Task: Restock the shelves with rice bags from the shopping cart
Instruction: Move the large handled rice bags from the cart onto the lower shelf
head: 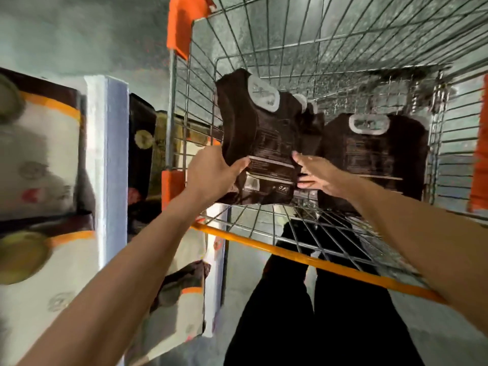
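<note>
A dark brown rice bag [264, 143] with a white handle cutout is lifted inside the wire shopping cart [330, 48]. My left hand [214, 173] grips its lower left edge, thumb across the front. My right hand [314, 173] touches its lower right edge with fingers extended. Another dark rice bag [375, 157] stands in the cart to the right, and more bags show partly behind the lifted one. The shelf [105, 159] on the left holds white and brown rice bags [39, 154].
The cart has an orange handle bar [303, 257] near me and orange corner guards [182, 25]. More bags [182, 299] lie on the lower shelf at the left. My legs in dark trousers [317, 313] stand behind the cart on a grey floor.
</note>
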The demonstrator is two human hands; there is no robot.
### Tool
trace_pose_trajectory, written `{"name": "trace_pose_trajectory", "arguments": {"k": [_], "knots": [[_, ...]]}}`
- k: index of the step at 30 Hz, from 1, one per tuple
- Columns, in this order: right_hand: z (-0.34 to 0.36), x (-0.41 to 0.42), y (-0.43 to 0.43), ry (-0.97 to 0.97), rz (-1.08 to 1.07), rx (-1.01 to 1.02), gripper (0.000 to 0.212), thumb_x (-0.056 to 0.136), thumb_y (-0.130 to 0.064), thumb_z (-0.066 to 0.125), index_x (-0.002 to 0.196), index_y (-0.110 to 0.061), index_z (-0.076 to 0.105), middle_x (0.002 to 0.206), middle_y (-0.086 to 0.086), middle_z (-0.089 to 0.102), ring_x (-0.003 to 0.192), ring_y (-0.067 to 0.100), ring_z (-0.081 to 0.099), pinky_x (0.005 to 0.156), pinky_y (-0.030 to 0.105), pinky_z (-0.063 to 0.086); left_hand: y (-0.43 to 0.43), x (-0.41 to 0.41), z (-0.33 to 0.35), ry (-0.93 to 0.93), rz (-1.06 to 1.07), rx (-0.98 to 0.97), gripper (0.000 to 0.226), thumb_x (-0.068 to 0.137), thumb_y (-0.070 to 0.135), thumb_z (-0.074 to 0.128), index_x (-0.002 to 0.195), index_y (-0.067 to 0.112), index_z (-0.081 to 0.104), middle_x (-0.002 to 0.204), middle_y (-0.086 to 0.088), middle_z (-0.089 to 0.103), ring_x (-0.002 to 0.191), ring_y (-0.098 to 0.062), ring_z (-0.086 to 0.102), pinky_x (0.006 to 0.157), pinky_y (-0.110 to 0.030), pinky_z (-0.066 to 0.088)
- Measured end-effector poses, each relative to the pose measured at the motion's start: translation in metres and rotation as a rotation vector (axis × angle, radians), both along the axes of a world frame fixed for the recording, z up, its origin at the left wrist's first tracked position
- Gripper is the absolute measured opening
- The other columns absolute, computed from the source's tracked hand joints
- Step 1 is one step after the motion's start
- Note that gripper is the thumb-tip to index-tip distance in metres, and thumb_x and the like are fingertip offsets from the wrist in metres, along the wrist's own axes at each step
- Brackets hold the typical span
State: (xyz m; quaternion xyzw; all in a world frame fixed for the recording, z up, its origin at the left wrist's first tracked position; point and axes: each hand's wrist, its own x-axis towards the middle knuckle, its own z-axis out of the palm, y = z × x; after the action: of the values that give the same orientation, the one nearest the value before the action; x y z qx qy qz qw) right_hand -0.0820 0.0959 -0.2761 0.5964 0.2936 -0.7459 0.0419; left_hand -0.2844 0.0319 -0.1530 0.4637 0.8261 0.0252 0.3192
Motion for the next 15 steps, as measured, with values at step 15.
{"name": "trace_pose_trajectory", "arguments": {"k": [15], "knots": [[0.075,0.102,0.013,0.322,-0.014,0.024,0.075,0.085,-0.075,0.033,0.141,-0.027,0.048,0.136,0.001,0.059,0.122,0.02,0.059,0.104,0.044,0.045,0.015,0.094,0.012,-0.777,0.025,-0.233,0.038,0.105,0.041,0.034,0.136,0.033,0.055,0.132,0.013,0.06,0.124,-0.003,0.048,0.104,-0.026,0.029]]}}
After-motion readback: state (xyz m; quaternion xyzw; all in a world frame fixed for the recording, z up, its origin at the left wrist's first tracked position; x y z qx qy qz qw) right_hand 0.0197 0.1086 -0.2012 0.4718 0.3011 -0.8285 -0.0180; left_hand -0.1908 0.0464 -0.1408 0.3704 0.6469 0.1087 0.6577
